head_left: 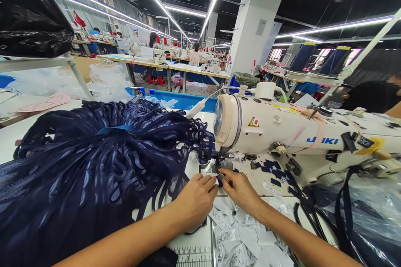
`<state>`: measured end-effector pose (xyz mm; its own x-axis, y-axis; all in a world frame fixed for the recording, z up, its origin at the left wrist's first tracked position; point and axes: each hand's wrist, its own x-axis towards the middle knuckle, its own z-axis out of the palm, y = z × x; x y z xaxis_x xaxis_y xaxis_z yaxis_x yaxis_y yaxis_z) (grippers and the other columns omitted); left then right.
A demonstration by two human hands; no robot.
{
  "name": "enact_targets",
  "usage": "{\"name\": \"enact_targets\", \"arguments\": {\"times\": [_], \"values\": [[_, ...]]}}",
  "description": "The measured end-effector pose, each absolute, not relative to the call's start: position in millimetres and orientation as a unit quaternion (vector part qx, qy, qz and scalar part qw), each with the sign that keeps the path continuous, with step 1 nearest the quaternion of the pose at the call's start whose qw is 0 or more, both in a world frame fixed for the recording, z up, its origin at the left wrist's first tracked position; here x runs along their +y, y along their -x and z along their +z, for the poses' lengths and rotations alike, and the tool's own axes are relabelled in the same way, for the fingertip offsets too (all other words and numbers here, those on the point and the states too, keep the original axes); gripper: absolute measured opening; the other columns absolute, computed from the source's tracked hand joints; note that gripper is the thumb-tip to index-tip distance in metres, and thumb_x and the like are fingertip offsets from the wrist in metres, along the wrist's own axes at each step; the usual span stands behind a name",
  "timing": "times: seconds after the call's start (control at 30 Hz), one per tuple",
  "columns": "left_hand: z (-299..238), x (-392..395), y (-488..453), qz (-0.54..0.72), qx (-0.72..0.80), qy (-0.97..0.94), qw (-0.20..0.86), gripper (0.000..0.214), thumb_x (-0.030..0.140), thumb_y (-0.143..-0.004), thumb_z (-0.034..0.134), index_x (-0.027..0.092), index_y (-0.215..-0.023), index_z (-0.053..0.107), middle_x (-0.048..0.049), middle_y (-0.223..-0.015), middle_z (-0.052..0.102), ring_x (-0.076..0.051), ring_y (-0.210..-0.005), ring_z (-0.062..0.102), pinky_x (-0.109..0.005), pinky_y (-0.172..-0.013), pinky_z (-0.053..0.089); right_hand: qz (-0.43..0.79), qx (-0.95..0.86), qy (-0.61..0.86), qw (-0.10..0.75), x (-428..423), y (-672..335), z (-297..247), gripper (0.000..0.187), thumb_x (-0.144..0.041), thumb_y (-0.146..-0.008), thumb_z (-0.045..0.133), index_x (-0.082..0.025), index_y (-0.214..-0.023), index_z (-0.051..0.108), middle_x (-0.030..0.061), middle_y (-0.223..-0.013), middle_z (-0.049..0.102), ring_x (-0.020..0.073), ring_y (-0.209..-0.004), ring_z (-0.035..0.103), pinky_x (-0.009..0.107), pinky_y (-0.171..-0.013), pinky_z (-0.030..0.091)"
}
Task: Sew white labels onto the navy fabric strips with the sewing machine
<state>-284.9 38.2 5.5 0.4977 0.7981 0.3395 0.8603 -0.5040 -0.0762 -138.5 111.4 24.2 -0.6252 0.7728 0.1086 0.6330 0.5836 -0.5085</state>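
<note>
Fingers (210, 181) of our left hand (194, 200) and right hand (239, 190) pinch together on what looks like a small label with dark strap (219, 180) under the presser foot (221, 162) of the sewing machine (282, 133); positioning step, next needs steady feeding.

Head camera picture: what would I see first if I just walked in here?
A big heap of dark blue lacy straps fills the left side of the table. To the right stands a white sewing machine, and both hands, the left hand and right hand, meet just under its needle, pinching a small piece there. White printed labels lie scattered on the table below the hands.
</note>
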Motion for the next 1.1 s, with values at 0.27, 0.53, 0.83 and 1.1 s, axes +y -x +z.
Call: {"name": "enact_targets", "arguments": {"times": [0.27,0.53,0.83,1.1], "values": [[4.2,38.8,285.7,-0.129,-0.483,0.857,0.127,0.02,0.012,-0.079,0.046,0.008,-0.095,0.057,-0.015,-0.104,0.061,-0.024,-0.098,0.055,-0.036,-0.078,0.041,0.211,-0.872,0.416,0.146,110.6,140.3,26.1,0.038,-0.015,-0.082,0.04,-0.005,-0.116,0.056,0.0057,-0.062,0.061,0.019,-0.063,0.057,0.027,-0.061,0.045],[5.4,37.2,285.8,-0.128,-0.477,0.858,0.14,0.023,0.012,-0.078,0.045,0.006,-0.097,0.058,-0.0141,-0.105,0.061,-0.024,-0.097,0.055,-0.036,-0.076,0.042,0.191,-0.877,0.424,0.122,108.5,143.2,30.8,0.037,-0.013,-0.082,0.041,-0.006,-0.116,0.056,0.0083,-0.072,0.065,0.0207,-0.071,0.061,0.03,-0.067,0.047],[0.4,39.2,285.2,-0.135,-0.476,0.855,0.152,0.023,0.013,-0.078,0.047,0.006,-0.098,0.057,-0.0152,-0.105,0.059,-0.024,-0.099,0.053,-0.037,-0.082,0.038,0.12,-0.902,0.409,0.07,102.4,142.8,30.3,0.039,-0.01,-0.085,0.038,-0.008,-0.121,0.051,0.0112,-0.102,0.063,0.0263,-0.089,0.061,0.035,-0.078,0.048],[4.5,36.8,283.2,-0.125,-0.483,0.855,0.141,0.024,0.012,-0.078,0.047,0.003,-0.098,0.057,-0.0173,-0.106,0.059,-0.025,-0.1,0.053,-0.038,-0.083,0.038,0.142,-0.899,0.408,0.069,102.3,141.5,34.2,0.038,-0.01,-0.084,0.039,-0.008,-0.118,0.054,0.0123,-0.1,0.064,0.0239,-0.092,0.061,0.032,-0.08,0.047]]}}
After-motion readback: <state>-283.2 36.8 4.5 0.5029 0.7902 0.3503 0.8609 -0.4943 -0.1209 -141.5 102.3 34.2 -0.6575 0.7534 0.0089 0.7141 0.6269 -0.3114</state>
